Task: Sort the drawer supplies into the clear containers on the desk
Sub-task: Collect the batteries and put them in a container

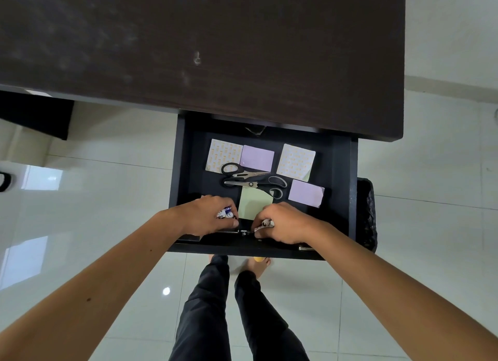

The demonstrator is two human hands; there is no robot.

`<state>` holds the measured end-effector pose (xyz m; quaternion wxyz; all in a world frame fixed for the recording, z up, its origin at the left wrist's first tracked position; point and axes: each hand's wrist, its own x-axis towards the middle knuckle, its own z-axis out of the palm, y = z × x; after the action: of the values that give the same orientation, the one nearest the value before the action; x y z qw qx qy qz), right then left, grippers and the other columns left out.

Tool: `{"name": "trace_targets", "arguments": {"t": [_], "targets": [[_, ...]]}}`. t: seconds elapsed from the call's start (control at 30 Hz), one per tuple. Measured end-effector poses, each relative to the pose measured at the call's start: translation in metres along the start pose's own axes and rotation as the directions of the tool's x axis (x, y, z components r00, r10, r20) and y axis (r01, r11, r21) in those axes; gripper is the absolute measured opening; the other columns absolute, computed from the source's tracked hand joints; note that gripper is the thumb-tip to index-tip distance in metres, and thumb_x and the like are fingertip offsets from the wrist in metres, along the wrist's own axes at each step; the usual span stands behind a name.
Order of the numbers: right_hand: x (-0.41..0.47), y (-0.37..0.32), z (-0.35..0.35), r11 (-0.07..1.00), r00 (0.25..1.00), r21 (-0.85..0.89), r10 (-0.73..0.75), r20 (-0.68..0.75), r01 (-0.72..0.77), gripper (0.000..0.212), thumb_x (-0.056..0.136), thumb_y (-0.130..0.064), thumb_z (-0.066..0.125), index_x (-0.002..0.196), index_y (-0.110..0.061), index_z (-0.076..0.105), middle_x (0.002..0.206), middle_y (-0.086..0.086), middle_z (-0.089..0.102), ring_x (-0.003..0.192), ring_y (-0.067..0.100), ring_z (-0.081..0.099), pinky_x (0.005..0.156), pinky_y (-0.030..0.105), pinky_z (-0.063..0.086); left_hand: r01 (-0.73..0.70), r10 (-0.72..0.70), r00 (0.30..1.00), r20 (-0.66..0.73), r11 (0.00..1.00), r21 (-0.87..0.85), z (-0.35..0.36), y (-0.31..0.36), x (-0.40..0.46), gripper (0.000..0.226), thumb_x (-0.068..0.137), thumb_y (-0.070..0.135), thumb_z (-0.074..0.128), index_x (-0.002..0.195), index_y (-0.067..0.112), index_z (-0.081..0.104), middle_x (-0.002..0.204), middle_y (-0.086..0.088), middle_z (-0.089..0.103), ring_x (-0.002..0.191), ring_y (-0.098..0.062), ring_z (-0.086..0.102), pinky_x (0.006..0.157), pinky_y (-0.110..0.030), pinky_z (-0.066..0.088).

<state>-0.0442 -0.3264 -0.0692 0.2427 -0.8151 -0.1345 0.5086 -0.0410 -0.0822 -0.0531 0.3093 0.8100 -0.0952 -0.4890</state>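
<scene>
We see the left hand (208, 215) and right hand (283, 223) each grasping a thin cylindrical pen inside the dark drawer (342, 172).

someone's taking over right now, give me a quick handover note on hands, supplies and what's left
Left hand grips a white labelled marker or glue tube; right hand grips a similar item. Both are low at the front of the open drawer.
In the drawer: two scissors, two lilac note pads, two patterned pads, one green pad.
No clear containers in view, so nothing visibly sorted. All of it remains.
</scene>
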Motion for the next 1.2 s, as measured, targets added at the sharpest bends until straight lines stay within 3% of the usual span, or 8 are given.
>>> {"name": "trace_targets", "arguments": {"t": [0.13,0.33,0.5,0.63,0.73,0.83,0.97,1.2], "targets": [[-0.007,-0.002,-0.008,0.998,0.999,0.07,-0.008,0.038,0.005,0.016,0.094,-0.041,0.077,0.106,-0.032,0.079,0.112,-0.003,0.076,0.083,0.006,0.067,0.082,0.028,0.05,0.008,-0.008,1.0,0.0,0.998,-0.063,0.0,0.005,-0.001,0.014,0.099,0.042,0.068,0.107,0.031,0.067,0.097,0.007,0.071,0.072,-0.008,0.067,0.071,-0.028,0.059],[-0.013,0.001,-0.017,0.995,0.994,0.095,-0.008,0.111,-0.002,0.023,0.094,-0.051,0.075,0.108,-0.034,0.077,0.109,-0.007,0.074,0.081,0.012,0.07,0.07,0.027,0.055,0.027,-0.029,1.0,-0.008,0.987,-0.157,-0.001,0.006,0.0,0.004,0.094,0.038,0.074,0.096,0.035,0.072,0.094,0.003,0.076,0.072,-0.019,0.073,0.073,-0.05,0.066],[-0.014,0.008,-0.015,0.976,0.996,0.216,-0.016,0.093,-0.004,0.015,0.089,-0.044,0.082,0.096,-0.032,0.078,0.098,-0.001,0.077,0.081,0.028,0.076,0.068,0.031,0.061,0.025,-0.026,1.0,-0.003,0.989,-0.147,0.003,0.005,-0.002,0.002,0.09,0.036,0.077,0.092,0.036,0.076,0.092,0.012,0.078,0.086,-0.011,0.073,0.078,-0.03,0.063],[-0.016,0.016,-0.013,0.944,0.999,0.329,-0.027,0.042,0.012,0.012,0.085,-0.037,0.088,0.089,-0.032,0.078,0.098,-0.006,0.074,0.089,0.034,0.075,0.067,0.032,0.063,0.049,-0.051,0.999,-0.001,0.965,-0.256,0.005,0.008,-0.002,0.002,0.093,0.036,0.077,0.094,0.034,0.076,0.09,0.006,0.077,0.07,-0.019,0.07,0.069,-0.031,0.065],[-0.02,0.018,-0.014,0.922,0.999,0.386,-0.037,0.027,0.023,0.013,0.084,-0.034,0.09,0.091,-0.03,0.079,0.101,-0.009,0.073,0.088,0.03,0.073,0.065,0.03,0.062,0.04,-0.047,0.999,-0.014,0.951,-0.306,0.005,0.012,-0.003,0.004,0.095,0.03,0.077,0.098,0.029,0.075,0.091,0.006,0.075,0.075,-0.015,0.07,0.071,-0.024,0.063],[-0.022,0.017,-0.016,0.922,0.999,0.386,-0.031,0.043,0.012,0.02,0.085,-0.033,0.089,0.103,-0.034,0.082,0.107,-0.014,0.074,0.079,0.009,0.07,0.062,0.024,0.056,0.028,-0.04,0.999,-0.029,0.934,-0.356,0.002,0.012,-0.002,0.009,0.094,0.03,0.078,0.102,0.03,0.075,0.104,0.0,0.072,0.086,-0.024,0.076,0.076,-0.035,0.067],[-0.021,0.016,-0.022,0.938,0.993,0.346,-0.017,0.114,-0.024,0.017,0.089,-0.031,0.086,0.105,-0.032,0.084,0.106,-0.014,0.077,0.094,0.019,0.073,0.064,0.025,0.059,0.044,-0.05,0.999,-0.006,0.932,-0.359,0.001,0.012,0.0,0.013,0.093,0.031,0.079,0.104,0.031,0.072,0.104,-0.004,0.071,0.061,-0.018,0.071,0.068,-0.03,0.064],[-0.021,0.014,-0.027,0.907,0.989,0.419,-0.029,0.146,-0.035,0.015,0.085,-0.021,0.089,0.099,-0.024,0.084,0.096,-0.002,0.078,0.08,0.01,0.067,0.06,0.027,0.055,0.031,-0.021,0.999,0.032,0.934,-0.356,0.002,0.012,0.0,0.012,0.093,0.016,0.079,0.101,0.02,0.072,0.089,-0.005,0.076,0.066,-0.011,0.072,0.061,-0.026,0.06]]}}
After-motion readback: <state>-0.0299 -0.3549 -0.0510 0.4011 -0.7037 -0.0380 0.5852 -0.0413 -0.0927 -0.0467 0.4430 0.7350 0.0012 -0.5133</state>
